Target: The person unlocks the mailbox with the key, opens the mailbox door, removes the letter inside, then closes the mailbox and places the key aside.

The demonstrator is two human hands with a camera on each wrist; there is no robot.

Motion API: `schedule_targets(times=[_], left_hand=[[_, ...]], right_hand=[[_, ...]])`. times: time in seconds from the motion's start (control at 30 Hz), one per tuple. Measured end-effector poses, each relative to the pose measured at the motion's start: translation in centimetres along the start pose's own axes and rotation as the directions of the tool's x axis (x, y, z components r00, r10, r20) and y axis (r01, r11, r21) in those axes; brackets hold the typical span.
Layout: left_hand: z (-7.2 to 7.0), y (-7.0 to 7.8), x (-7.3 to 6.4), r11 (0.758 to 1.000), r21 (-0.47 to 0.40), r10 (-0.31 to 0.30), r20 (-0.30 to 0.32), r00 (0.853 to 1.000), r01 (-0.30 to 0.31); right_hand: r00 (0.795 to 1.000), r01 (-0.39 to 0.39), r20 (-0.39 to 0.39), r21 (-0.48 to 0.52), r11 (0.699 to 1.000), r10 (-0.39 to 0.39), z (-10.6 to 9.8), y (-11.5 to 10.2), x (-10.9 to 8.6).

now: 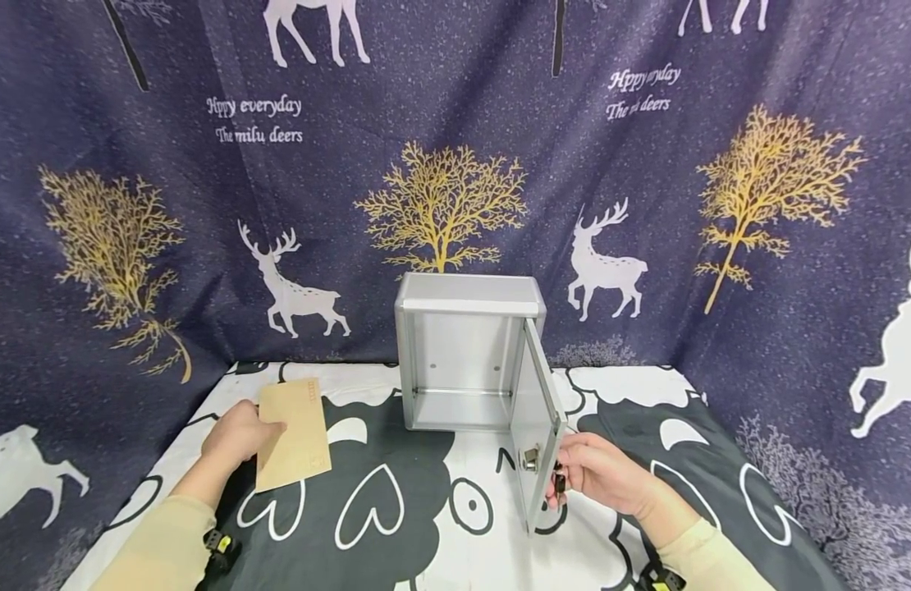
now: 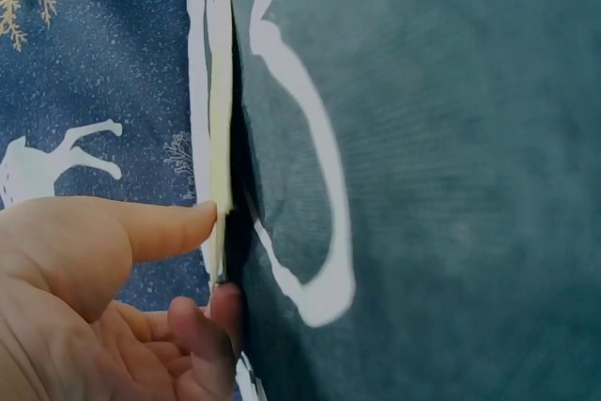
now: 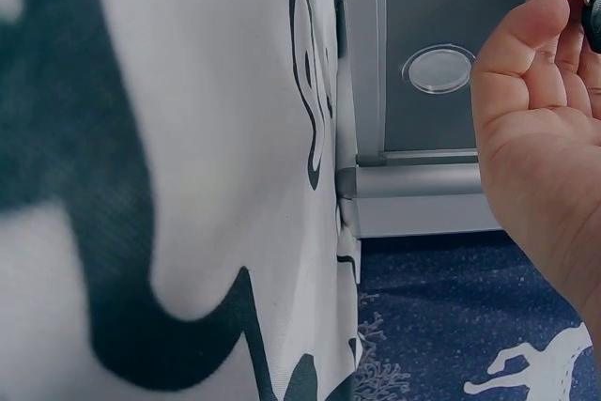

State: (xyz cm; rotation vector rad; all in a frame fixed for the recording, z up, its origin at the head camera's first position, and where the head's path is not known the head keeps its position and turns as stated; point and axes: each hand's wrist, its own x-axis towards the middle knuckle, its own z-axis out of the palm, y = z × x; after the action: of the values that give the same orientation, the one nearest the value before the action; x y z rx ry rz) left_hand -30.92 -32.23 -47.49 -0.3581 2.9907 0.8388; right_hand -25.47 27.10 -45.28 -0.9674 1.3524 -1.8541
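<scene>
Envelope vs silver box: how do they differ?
Color: the envelope is tan, the box silver-gray.
Shape: the envelope is thin and flat; the box is deep and hollow, with its door open.
Support: the left hand pinches the envelope, while the box stands on the patterned cloth.
Shared: both have roughly rectangular outlines.

The box at centre looks smooth, satin metal; the envelope at left, matt paper; the backdrop, cloth.

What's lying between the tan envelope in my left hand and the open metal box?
No object: the head view shows only the patterned cloth, dark with a white shape, between the envelope and the metal box.
</scene>
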Motion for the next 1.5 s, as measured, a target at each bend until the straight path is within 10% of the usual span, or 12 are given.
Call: schedule_targets(times=[0.57, 0.87, 1.0, 1.2, 1.5], left_hand=[[-0.1, 0.5, 0.0, 0.998, 0.059, 0.019, -0.015, 1.000, -0.018], [0.6, 4.1, -0.4, 0.981, -0.098, 0.147, -0.167, 0.975, -0.165], [0.9, 6.1, -0.9, 0.935, -0.281, 0.169, -0.191, 0.967, -0.219], [1.3, 8.9, -1.7, 0.802, -0.542, 0.184, -0.173, 0.968, -0.249], [2.4, 11.4, -2.3, 0.697, -0.606, 0.262, -0.283, 0.922, -0.384]], right_hand=[[1.000, 0.005, -0.008, -0.008, 1.000, -0.005, 0.0, 0.0, 0.0], [1.000, 0.003, -0.009, -0.008, 1.000, -0.003, 0.0, 0.0, 0.0], [1.000, 0.000, -0.005, -0.004, 1.000, 0.000, 0.0, -0.1, -0.1], [1.000, 0.001, -0.003, -0.010, 1.000, -0.001, 0.1, -0.2, 0.0], [1.000, 0.000, 0.000, -0.005, 1.000, 0.000, 0.1, -0.2, 0.0]])
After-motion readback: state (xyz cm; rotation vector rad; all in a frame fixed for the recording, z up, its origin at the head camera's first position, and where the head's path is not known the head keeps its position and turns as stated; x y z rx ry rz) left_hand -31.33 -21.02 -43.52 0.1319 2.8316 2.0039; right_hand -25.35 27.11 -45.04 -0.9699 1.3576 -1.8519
